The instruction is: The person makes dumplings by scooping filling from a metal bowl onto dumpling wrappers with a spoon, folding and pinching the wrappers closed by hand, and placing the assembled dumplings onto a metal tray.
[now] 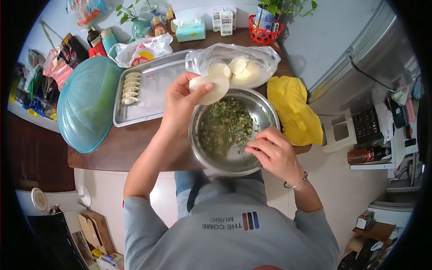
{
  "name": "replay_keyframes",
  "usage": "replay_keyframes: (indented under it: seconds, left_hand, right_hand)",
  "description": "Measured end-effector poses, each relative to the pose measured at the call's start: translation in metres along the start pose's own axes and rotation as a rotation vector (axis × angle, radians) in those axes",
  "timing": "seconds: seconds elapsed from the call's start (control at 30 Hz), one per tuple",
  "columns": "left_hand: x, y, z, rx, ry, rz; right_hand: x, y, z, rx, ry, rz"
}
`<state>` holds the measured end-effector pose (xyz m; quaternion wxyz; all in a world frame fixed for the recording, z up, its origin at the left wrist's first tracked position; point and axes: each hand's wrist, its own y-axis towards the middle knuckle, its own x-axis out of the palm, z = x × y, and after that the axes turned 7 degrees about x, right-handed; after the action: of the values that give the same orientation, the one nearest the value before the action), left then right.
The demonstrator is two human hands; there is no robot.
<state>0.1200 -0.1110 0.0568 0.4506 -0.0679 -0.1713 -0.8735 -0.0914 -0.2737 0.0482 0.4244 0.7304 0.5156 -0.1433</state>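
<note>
A round dough wrapper point(215, 91) is held in my left hand point(183, 95), pinched by the thumb above the upper left rim of a steel bowl point(267, 108). Green chopped filling point(225, 123) lies in the bowl. Over the bowl's right side, my right hand point(273, 150) has its fingers closed on the handle of a utensil, whose tip is in the filling. More wrappers point(245, 69) rest in a clear plastic bag point(267, 58) behind the bowl. Several folded dumplings point(131, 88) form a column at the left of a metal tray point(155, 85).
A blue mesh cover point(87, 103) leans at the table's left. A yellow cloth point(293, 110) lies right of the bowl. Behind are a white plastic bag point(144, 49), a tissue pack point(191, 32), small cartons point(226, 23) and a red basket point(265, 36). The wooden table's edge point(121, 166) is near my body.
</note>
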Motion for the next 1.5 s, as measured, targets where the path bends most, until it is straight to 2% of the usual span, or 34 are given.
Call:
replay_keyframes:
  seconds: [0.03, 0.13, 0.3, 0.37, 0.43, 0.5, 0.57, 0.6, 0.67, 0.83, 0.93, 1.1, 1.5]
  left_hand:
    - [-0.003, -0.002, 0.003, -0.03, 0.097, 0.012]
    - [-0.004, -0.013, 0.016, -0.137, 0.103, 0.02]
    - [-0.025, -0.051, 0.021, -0.347, -0.09, 0.001]
    - [-0.033, -0.071, 0.022, -0.302, 0.111, 0.138]
    - [-0.053, -0.095, 0.018, -0.236, 0.184, 0.191]
    - [-0.067, -0.118, 0.016, -0.167, 0.258, 0.243]
    - [-0.073, -0.143, 0.016, -0.113, -0.021, 0.405]
    - [-0.071, -0.154, 0.014, -0.115, -0.025, 0.405]
    - [-0.06, -0.176, 0.006, -0.178, -0.256, 0.451]
    - [-0.031, -0.197, -0.005, -0.503, -0.27, 0.241]
    - [-0.022, -0.202, -0.011, -0.692, -0.191, 0.089]
    - [-0.01, -0.199, -0.02, -0.662, -0.194, -0.017]
    - [0.0, -0.185, -0.013, -0.676, -0.279, -0.021]
  right_hand:
    - [0.001, 0.002, -0.002, -0.008, -0.026, -0.014]
    - [0.005, 0.003, -0.001, -0.031, -0.028, -0.045]
    - [0.009, -0.002, 0.008, -0.017, -0.005, -0.062]
    - [0.005, -0.006, 0.01, -0.026, -0.006, -0.041]
    - [-0.004, -0.009, 0.013, -0.038, -0.008, -0.017]
    - [-0.014, -0.014, 0.015, 0.037, -0.044, -0.007]
    - [-0.017, -0.017, 0.017, 0.065, -0.047, 0.029]
    - [-0.017, -0.017, 0.018, 0.09, -0.05, 0.068]
    - [-0.015, -0.013, 0.018, 0.062, -0.061, 0.08]
    - [-0.004, -0.007, 0.025, -0.03, -0.065, 0.049]
    - [-0.001, -0.011, 0.027, -0.025, -0.06, -0.053]
    - [-0.003, -0.02, 0.029, 0.009, -0.013, -0.111]
    - [-0.015, -0.02, 0.023, -0.011, 0.0, -0.269]
